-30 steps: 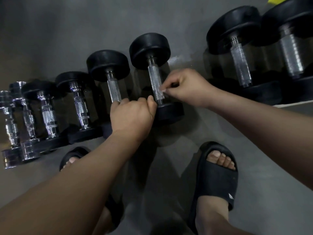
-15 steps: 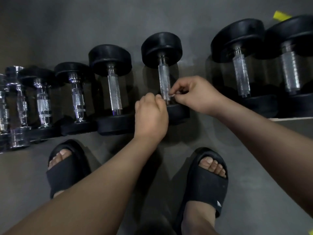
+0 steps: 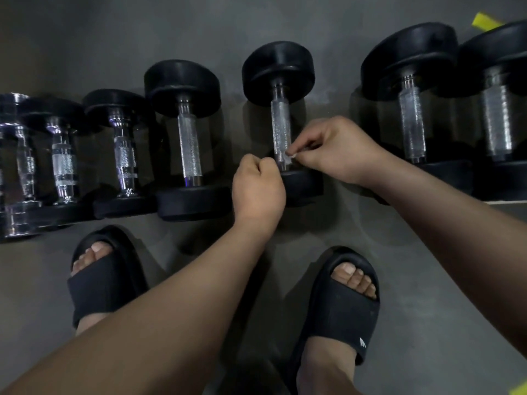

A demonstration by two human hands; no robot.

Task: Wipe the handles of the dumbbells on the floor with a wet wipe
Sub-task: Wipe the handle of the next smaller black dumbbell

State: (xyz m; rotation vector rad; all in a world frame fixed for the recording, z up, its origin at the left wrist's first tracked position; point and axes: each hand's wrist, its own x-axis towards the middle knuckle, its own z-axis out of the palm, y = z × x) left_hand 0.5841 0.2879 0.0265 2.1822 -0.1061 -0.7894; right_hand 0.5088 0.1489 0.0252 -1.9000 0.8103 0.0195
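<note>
Head view, looking down: a row of dumbbells (image 3: 189,146) lies side by side on the grey floor (image 3: 427,280). The small shiny ones are at the left, and the two big ones (image 3: 410,121) are at the right. One black dumbbell (image 3: 279,72) lies near the middle of the row, with a gap on each side. Its handle (image 3: 281,129) is silver and rough. The right hand (image 3: 339,155) pinches a small white wipe (image 3: 291,156) between thumb and finger. The wipe touches the near end of that handle, just above the near black weight. The left hand (image 3: 258,189) is curled like a fist. It sits just beside the near end of the same handle, and it is very close to the right hand. The fingers are tucked under, so I cannot tell if they hold anything. Both bare arms reach in from the bottom. Two feet in black slippers (image 3: 342,309) stand on the floor below the row, one under each arm. A yellow bit (image 3: 484,21) shows at the top right corner.
</note>
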